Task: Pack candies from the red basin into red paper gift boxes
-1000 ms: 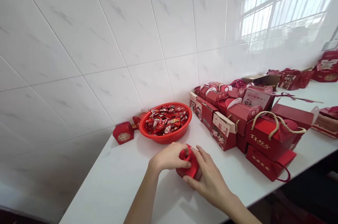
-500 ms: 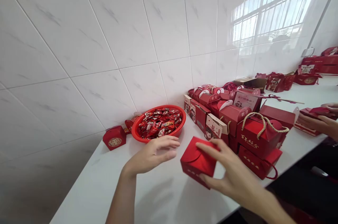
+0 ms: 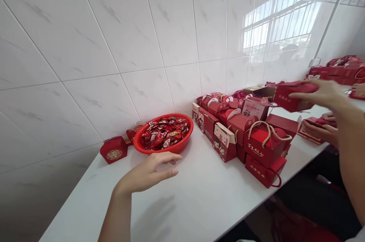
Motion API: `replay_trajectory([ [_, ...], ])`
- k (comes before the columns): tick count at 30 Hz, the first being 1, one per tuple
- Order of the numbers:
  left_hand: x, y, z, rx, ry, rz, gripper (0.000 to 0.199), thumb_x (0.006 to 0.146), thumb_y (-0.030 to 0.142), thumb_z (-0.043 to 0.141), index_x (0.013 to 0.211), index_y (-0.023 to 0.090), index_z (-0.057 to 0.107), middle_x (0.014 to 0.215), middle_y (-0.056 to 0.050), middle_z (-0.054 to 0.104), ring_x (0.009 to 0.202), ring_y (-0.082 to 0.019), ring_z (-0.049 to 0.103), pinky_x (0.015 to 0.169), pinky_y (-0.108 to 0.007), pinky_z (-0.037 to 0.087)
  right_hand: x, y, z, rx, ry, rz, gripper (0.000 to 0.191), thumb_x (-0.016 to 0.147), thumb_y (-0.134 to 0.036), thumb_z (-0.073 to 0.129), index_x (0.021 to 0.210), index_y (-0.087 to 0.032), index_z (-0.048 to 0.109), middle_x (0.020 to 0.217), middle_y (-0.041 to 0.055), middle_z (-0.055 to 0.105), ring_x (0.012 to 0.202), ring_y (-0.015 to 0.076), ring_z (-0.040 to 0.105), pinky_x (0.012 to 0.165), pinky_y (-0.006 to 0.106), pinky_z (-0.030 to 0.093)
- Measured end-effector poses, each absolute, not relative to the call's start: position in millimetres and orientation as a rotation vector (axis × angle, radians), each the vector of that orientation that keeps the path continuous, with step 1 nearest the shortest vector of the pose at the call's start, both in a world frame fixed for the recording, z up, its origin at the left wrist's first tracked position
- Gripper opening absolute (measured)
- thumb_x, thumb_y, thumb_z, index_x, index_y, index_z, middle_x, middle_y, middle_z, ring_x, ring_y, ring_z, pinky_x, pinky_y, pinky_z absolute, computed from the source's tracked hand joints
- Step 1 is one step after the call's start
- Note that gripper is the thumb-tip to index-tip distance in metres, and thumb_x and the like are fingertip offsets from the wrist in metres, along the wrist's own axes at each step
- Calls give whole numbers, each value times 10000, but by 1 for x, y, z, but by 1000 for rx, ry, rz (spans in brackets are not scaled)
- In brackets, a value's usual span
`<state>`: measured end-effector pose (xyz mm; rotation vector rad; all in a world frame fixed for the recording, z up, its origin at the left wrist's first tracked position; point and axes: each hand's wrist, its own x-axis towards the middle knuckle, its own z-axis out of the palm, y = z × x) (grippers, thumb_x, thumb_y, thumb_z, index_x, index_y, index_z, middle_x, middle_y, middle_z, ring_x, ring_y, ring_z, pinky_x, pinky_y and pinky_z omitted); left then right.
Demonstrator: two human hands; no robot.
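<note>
My right hand (image 3: 319,94) grips a red gift box (image 3: 291,97) and holds it up in the air at the right, beyond the stacked boxes. Its thumb is on the near side and its fingers lie over the top. Over the white table (image 3: 194,196), my left hand (image 3: 151,171) hovers with its fingers stretched and parted, holding nothing. Just behind that hand sits a red plastic basket (image 3: 182,147) filled with wrapped candies (image 3: 164,133).
A single red box (image 3: 114,150) stands left of the basket. Several red gift boxes (image 3: 256,145), some with rope handles, are piled on the right. A co-worker's hands (image 3: 325,130) hold a red box beyond them. A tiled wall (image 3: 142,44) closes the back.
My right hand has carried the red gift box from above the table's middle up and far to the right. My left hand stays near the basket; the view has shifted slightly right.
</note>
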<state>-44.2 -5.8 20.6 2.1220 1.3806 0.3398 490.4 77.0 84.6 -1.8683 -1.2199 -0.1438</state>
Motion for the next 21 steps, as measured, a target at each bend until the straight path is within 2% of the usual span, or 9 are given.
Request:
replay_trajectory([
  [3,-38,-9,21,2108,1340,317,562,850,622,594,1307,298,645,1333,-37,653,1231,-268,590,1024,-342,494,481,96,55,-1858,-1342,175,817,563,-546,757,1136,36,722,892,212,729,646,180,659,551,333,397],
  [6,-34,-12,22,2103,1306,322,555,851,624,591,1291,293,656,1302,-44,672,1212,-261,602,1021,-343,495,471,103,31,-1756,-1356,376,824,638,-560,725,1188,52,686,820,183,719,526,119,598,526,303,415],
  [11,-34,-16,24,2085,1301,302,557,852,624,586,1291,288,657,1288,-46,681,1205,-261,607,998,-334,504,479,113,18,-1628,-1400,443,732,717,-577,690,1140,20,713,816,164,717,544,108,600,487,253,398],
  [15,-35,-16,30,2075,1312,293,544,850,593,611,1291,278,655,1310,-44,669,1205,-258,610,1000,-323,499,487,116,18,-1657,-1355,563,681,757,-537,694,1191,-12,698,1019,244,723,628,137,667,503,244,424],
  [18,-32,-15,36,2082,1277,282,531,851,554,635,1293,260,654,1325,-57,661,1191,-252,618,995,-326,497,490,110,17,-1705,-1275,622,598,820,-477,677,1232,-44,688,1117,256,708,659,140,694,542,266,455],
  [21,-27,-13,41,2096,1219,273,501,865,506,643,1294,246,657,1330,-70,657,1197,-249,613,975,-315,500,499,107,6,-1632,-1280,456,473,865,-524,639,1071,-121,777,1121,245,720,682,162,724,554,291,476],
])
